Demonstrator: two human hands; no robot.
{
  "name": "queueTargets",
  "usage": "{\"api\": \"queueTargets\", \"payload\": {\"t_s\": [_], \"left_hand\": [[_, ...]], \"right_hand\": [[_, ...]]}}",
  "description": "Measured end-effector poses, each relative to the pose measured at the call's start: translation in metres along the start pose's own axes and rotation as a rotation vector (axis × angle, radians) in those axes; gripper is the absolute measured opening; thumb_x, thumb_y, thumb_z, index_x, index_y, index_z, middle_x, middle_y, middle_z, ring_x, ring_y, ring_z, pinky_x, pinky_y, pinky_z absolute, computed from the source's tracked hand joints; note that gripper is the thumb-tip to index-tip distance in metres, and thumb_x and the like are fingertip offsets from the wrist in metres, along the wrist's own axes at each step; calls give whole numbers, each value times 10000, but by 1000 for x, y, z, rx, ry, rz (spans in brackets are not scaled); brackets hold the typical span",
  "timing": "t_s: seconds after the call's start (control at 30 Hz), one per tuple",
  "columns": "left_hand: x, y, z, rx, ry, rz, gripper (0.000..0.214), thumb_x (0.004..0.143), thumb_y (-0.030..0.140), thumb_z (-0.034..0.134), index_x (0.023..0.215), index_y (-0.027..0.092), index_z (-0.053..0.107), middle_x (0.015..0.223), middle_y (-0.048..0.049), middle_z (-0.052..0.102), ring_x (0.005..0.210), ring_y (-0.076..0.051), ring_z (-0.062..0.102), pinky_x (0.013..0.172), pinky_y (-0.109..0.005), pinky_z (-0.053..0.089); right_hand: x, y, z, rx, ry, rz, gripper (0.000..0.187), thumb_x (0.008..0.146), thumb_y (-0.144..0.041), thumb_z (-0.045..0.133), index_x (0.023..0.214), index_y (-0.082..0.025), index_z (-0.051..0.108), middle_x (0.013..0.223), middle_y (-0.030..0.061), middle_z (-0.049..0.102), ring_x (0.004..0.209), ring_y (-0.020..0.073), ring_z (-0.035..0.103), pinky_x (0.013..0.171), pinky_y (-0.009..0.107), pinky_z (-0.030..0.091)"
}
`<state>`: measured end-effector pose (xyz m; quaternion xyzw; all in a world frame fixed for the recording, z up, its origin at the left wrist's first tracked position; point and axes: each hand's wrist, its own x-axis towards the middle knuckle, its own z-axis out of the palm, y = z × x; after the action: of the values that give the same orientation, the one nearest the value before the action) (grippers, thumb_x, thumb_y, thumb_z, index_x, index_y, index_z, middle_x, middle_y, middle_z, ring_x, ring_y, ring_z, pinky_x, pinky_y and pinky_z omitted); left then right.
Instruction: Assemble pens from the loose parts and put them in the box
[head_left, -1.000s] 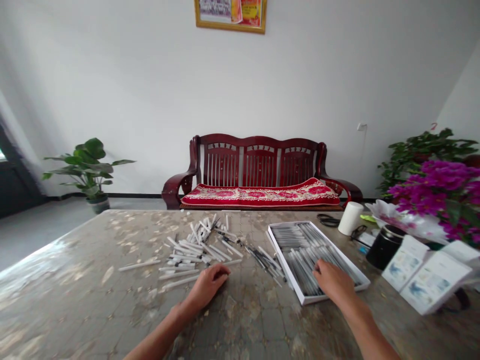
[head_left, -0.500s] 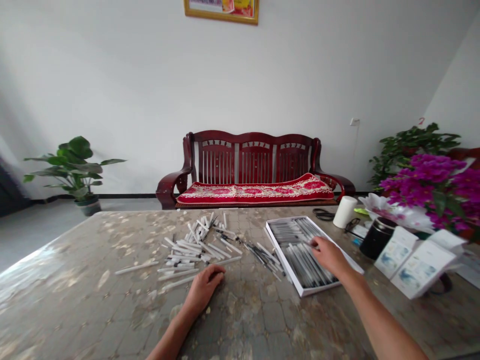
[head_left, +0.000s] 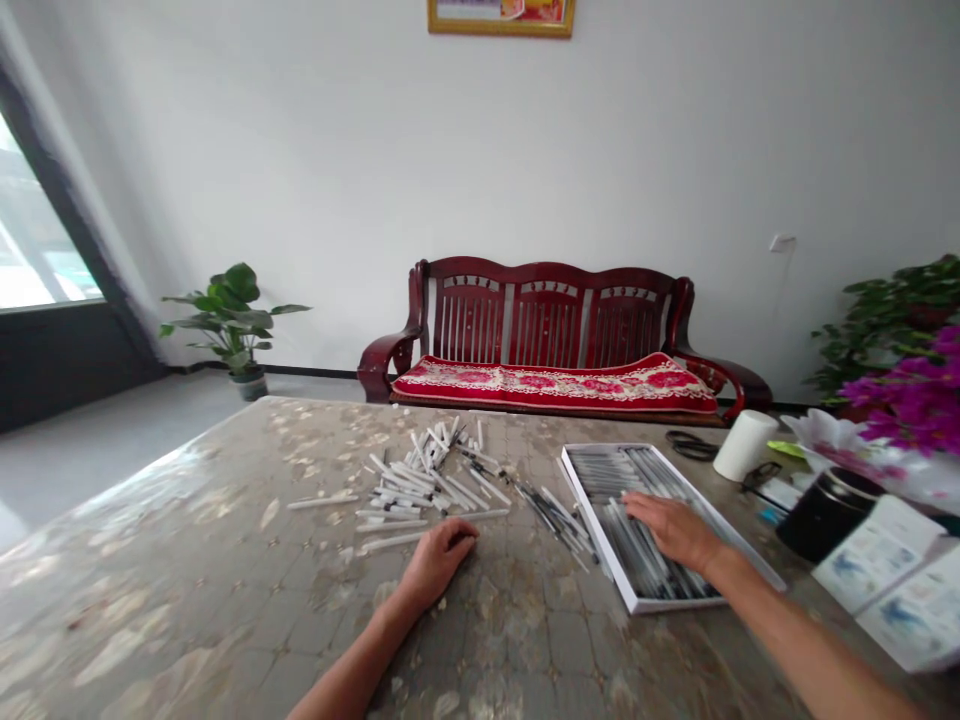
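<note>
My right hand (head_left: 679, 532) lies over a shallow white box (head_left: 637, 606), its fingers stretched out and touching the clear pens (head_left: 626, 550) in the near part. Nothing visible is gripped in it. More pens (head_left: 607, 472) fill the far part in rows. My left hand (head_left: 441, 560) rests on the table with its fingers loosely curled in, and I see nothing in them. Beside it, a heap of white and clear pen barrels (head_left: 412, 485) with dark ends spreads out. Between the heap and the box is a small group of dark-filled pens (head_left: 555, 520).
The patterned table cover (head_left: 225, 600) runs under everything. Right of the box are black scissors (head_left: 694, 446), a white cylinder (head_left: 745, 446), a black canister (head_left: 829, 515), white printed cartons (head_left: 881, 560) and purple flowers (head_left: 915, 400). A red wooden bench (head_left: 559, 330) stands behind.
The view has swung left, so the scene sits farther right. My right hand has flattened from a pinch onto the pens in the box. My left hand stays by the heap.
</note>
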<state>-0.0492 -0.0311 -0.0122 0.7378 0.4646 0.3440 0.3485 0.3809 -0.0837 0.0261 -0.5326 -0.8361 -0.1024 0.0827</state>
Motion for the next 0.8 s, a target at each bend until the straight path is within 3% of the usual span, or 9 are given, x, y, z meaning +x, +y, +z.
{"api": "queueTargets", "payload": {"t_s": [0.13,0.3,0.37,0.5,0.67,0.8], "left_hand": [[4,2,-2,113,-68,88,174,737,184,543,841,196,682,868,-49,675,835,-194,616,790,-277,452],[22,9,-5,334,-194,140,233,737,135,526,898,199,683,963,-71,655,953,-199,601,856,-269,427],[30,13,-4,417,-193,95,238,750,142,532,922,203,685,991,-76,659,991,-206,597,891,-281,415],[36,15,2,449,-105,24,227,782,158,542,946,214,688,1009,-71,670,1002,-207,595,897,-293,411],[31,6,11,353,35,25,189,818,166,532,912,210,690,956,-68,683,951,-203,604,865,-303,426],[29,-1,15,327,65,83,180,833,183,526,887,212,695,927,-69,686,941,-207,608,858,-307,434]], "right_hand": [[6,-15,-10,-7,40,67,517,714,59,382,1010,-233,690,1203,37,665,1049,168,637,921,297,472],[62,-79,-21,173,152,476,339,880,-86,417,1047,-239,670,1102,44,688,996,186,644,864,295,486],[93,-113,-14,277,44,500,228,929,-220,493,1099,-221,646,1150,55,654,1018,201,624,867,326,497],[142,-162,11,304,-20,493,336,925,-360,569,1207,-179,561,1220,84,579,1020,207,602,861,418,524],[169,-181,30,295,-70,508,340,921,-350,576,1211,-174,559,1221,89,578,1028,211,601,863,413,524],[175,-183,34,255,-105,526,326,924,-356,571,1201,-184,567,1223,87,578,1024,204,600,863,405,524]]}}
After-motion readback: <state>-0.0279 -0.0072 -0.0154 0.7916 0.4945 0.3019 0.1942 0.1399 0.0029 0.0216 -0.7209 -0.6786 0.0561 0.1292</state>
